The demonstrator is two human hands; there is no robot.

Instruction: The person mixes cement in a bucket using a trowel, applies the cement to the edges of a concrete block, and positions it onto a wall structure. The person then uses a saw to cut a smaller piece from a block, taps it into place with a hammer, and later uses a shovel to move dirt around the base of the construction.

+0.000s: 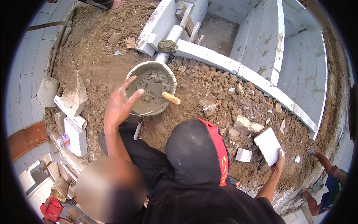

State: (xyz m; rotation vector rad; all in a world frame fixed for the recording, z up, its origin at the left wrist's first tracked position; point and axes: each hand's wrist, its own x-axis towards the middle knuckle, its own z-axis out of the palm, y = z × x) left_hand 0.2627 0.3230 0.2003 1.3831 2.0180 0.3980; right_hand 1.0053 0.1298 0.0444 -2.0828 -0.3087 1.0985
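My left hand [121, 99] hovers at the near left rim of a round bucket [173, 80], its fingers spread and nothing in them. Wet grey mortar [149, 78] fills part of the bucket. A trowel lies in the mortar, with its wooden handle [171, 98] leaning over the right rim. Out to the right, my right hand [278, 163] grips the near edge of a white lightweight block [267, 143], held tilted above the soil. Beside it, a smaller white block piece [243, 155] rests on the ground.
Low block walls [238, 71] stand ahead, with a white pipe [174, 33] and a mortar lump [167, 46] on it. Rubble [209, 106] covers the soil. Left are a grey bucket [47, 91] and block pieces [75, 136]. Other people are at lower left, right and top.
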